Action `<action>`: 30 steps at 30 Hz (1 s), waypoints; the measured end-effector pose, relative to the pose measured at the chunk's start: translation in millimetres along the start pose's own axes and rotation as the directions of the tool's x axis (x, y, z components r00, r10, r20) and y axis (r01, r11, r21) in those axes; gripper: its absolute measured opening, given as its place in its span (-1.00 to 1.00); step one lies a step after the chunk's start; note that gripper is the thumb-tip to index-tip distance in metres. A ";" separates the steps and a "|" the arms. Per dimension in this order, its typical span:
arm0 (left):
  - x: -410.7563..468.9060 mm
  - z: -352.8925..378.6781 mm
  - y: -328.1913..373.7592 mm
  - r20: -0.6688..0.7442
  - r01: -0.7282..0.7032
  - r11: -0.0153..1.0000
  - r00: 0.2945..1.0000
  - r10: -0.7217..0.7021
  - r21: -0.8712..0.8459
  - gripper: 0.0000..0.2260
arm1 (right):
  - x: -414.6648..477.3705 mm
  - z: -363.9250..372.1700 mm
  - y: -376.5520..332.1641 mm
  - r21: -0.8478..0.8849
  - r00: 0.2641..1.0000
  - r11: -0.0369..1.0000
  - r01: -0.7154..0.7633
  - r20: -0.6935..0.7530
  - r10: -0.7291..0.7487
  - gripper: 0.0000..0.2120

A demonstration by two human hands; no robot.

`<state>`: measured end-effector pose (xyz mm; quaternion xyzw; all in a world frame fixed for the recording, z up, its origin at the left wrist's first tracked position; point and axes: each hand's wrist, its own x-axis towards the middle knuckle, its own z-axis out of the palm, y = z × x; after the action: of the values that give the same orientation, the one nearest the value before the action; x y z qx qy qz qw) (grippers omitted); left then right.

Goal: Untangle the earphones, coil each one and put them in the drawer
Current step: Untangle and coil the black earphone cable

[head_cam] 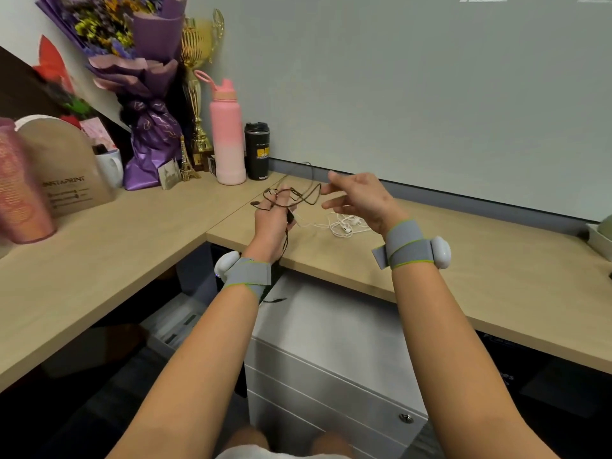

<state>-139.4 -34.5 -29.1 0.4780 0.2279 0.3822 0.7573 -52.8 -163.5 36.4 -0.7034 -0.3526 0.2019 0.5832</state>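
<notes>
My left hand (273, 215) is raised over the desk edge with the black earphones (299, 195) looped around its fingers. One end of that cable hangs down past my left wrist. My right hand (359, 200) is lifted beside it, thumb and forefinger pinching a loop of the black cable. The white earphones (344, 225) lie in a loose heap on the wooden desk (463, 260), between and behind my hands. Below the desk stands a grey drawer cabinet (331, 352) with its drawers closed.
A pink bottle (228, 137) and a black tumbler (257, 150) stand at the desk's back corner. A purple bouquet (145, 94), a gold trophy (197, 94), a white mug (109, 167) and a brown paper bag (66, 170) crowd the left side. A grey partition wall (430, 94) backs the desk.
</notes>
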 end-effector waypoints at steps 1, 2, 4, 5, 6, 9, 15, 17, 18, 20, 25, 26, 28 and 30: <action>5.1 -3.3 0.5 -0.020 0.015 1.000 1.000 -0.015 -0.027 -0.92 | 8.7 -2.4 11.4 -0.004 0.997 1.000 -0.024 -0.073 0.024 -0.76; 10.2 -5.8 1.0 -0.034 0.028 0.999 0.999 -0.030 -0.046 -0.92 | 16.8 -3.3 25.4 -0.059 0.989 0.997 -0.045 -0.145 0.036 -0.79; 19.6 -7.1 3.2 -0.042 0.038 0.999 0.998 -0.039 -0.006 -0.94 | 36.1 0.8 58.0 -0.308 0.983 0.948 -0.079 -0.180 0.024 -0.82; 23.1 -6.6 3.4 -0.035 0.042 0.998 0.999 -0.041 0.035 -0.86 | 43.0 6.4 73.6 -0.440 0.993 0.895 -0.074 -0.116 0.025 -0.75; 27.6 -6.6 2.9 -0.035 0.049 0.998 0.998 -0.048 0.047 -0.80 | 49.6 14.2 88.8 -0.546 0.999 0.836 -0.047 -0.022 0.042 -0.67; 35.5 -13.5 1.2 -0.030 0.075 0.992 0.996 -0.079 -0.104 -0.79 | 60.8 37.2 125.5 -0.750 0.988 0.661 0.022 0.119 0.102 -0.55; 44.7 -42.7 -1.2 -0.060 0.183 0.978 0.980 -0.189 -0.099 -0.83 | 72.2 21.3 149.4 -0.866 0.986 0.490 -0.102 -0.021 0.166 -0.50; 44.2 -46.3 -12.3 -0.069 0.170 0.985 0.983 -0.170 0.001 -0.89 | 71.9 7.2 151.4 -0.853 0.975 0.489 -0.183 -0.095 0.201 -0.48; 43.8 -47.4 -19.2 -0.078 0.159 0.987 0.985 -0.156 0.028 -0.90 | 71.7 1.4 151.7 -0.847 0.969 0.484 -0.221 -0.133 0.210 -0.48; 43.0 -49.5 -30.5 -0.131 0.141 0.989 0.982 -0.136 0.035 -0.91 | 69.4 -7.0 151.9 -0.825 0.952 0.484 -0.293 -0.207 0.225 -0.50; 44.5 -58.6 -40.2 -0.214 0.161 0.986 0.962 -0.167 -0.048 -0.83 | 57.3 -28.3 148.6 -0.763 0.889 0.459 -0.456 -0.363 0.279 -0.44; 45.5 -58.9 -39.9 -0.230 0.158 0.987 0.959 -0.164 -0.042 -0.82 | 56.3 -31.4 146.1 -0.754 0.873 0.443 -0.486 -0.392 0.290 -0.44; 45.7 -55.1 -41.2 -0.240 0.183 0.983 0.954 -0.179 -0.004 -0.79 | 56.2 -32.3 141.0 -0.743 0.855 0.422 -0.519 -0.450 0.258 -0.50; 43.3 -47.3 -45.1 -0.190 0.205 0.966 0.966 -0.174 0.155 -0.68 | 57.7 -26.1 136.2 -0.768 0.892 0.469 -0.435 -0.438 0.110 -0.59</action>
<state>-130.5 14.7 -89.5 0.4827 0.3707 0.3271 0.7229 39.5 -148.7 -81.2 -0.9673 -0.1842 -0.0253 0.1723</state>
